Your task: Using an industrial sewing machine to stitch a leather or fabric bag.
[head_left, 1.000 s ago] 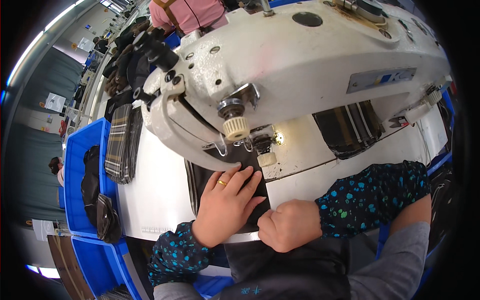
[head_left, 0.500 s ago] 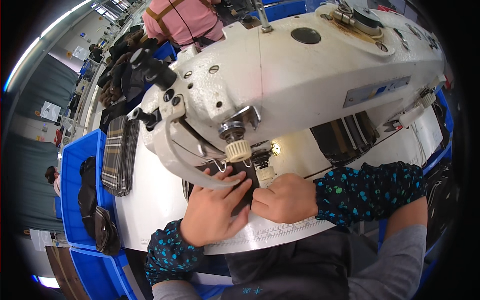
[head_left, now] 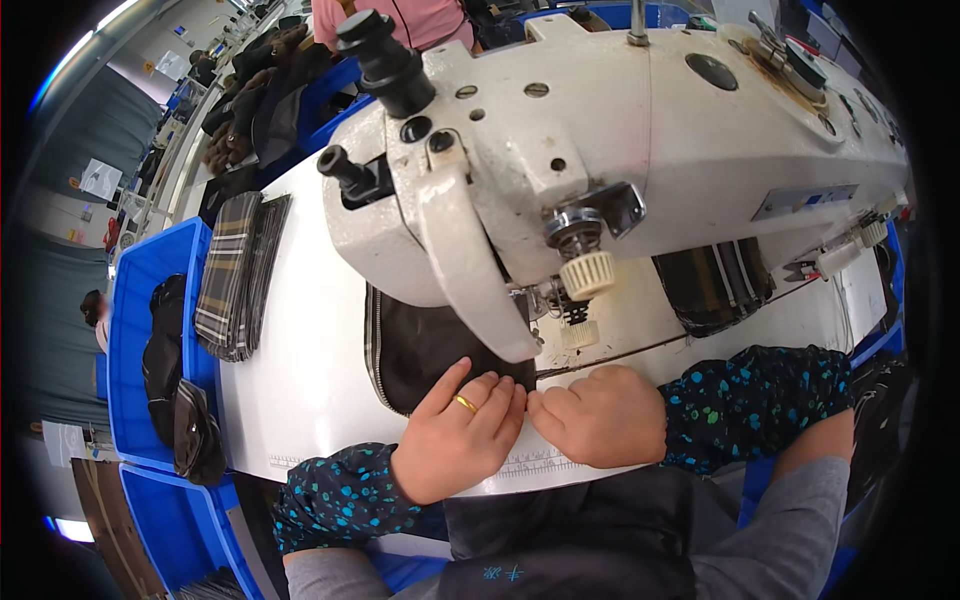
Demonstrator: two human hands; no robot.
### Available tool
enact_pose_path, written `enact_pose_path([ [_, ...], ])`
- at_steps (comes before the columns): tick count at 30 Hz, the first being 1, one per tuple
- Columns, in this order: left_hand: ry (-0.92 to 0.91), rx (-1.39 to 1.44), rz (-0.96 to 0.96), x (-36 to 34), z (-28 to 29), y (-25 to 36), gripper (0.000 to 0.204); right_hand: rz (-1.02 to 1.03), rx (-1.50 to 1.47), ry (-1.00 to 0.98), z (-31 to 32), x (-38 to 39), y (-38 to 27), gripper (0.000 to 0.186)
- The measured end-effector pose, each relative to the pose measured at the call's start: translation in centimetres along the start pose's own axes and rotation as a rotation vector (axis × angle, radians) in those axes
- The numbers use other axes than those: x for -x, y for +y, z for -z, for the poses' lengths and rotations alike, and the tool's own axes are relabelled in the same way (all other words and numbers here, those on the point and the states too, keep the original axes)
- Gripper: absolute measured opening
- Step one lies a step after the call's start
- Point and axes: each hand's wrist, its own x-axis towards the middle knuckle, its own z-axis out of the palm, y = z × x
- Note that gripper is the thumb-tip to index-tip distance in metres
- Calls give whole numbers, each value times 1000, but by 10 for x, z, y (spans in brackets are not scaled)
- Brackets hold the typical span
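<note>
A dark brown fabric piece [head_left: 420, 345] with a striped, light-edged left border lies on the white sewing table, partly hidden by the sewing machine head [head_left: 470, 190]. My left hand [head_left: 460, 430], a gold ring on one finger, is at its near right corner; the fingers are drawn together over the edge and the thumb is hidden. Close beside it, my right hand [head_left: 605, 415] is closed in a pinch at the same corner, its fingertips nearly meeting the left ones. The needle area is mostly covered by the pale curved lever [head_left: 470, 265].
Folded plaid pieces [head_left: 232, 275] are stacked at the table's left, and another striped stack [head_left: 715, 285] lies under the machine arm. Blue bins [head_left: 125, 370] stand along the left side, holding dark fabric. A person in pink [head_left: 430, 20] sits beyond the machine.
My left hand has come back toward me from under the machine head, its spread fingers now together. The fabric piece shows more, left of the needle area. The view has shifted.
</note>
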Motion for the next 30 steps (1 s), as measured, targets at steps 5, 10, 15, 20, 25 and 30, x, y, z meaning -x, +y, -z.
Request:
enact_pose_path([
  [5, -3, 31, -12, -1, -1, 2, 36, 0, 56, -7, 2, 1, -6, 10],
  [10, 47, 80, 8, -7, -9, -5, 36, 6, 108, 0, 0, 0, -4, 9],
  [15, 126, 138, 30, -18, -20, -19, 37, -47, 207, -87, -2, -5, 9, 22],
  [20, 129, 132, 97, -23, -31, -36, 31, -57, 224, 11, -10, -12, 24, 12],
  [25, 110, 74, 193, -29, -39, -48, 32, -92, 162, -13, -5, -15, 25, 11],
  [30, 71, -19, 216, -31, -44, -55, 25, -86, 152, 12, -6, -14, 26, 11],
])
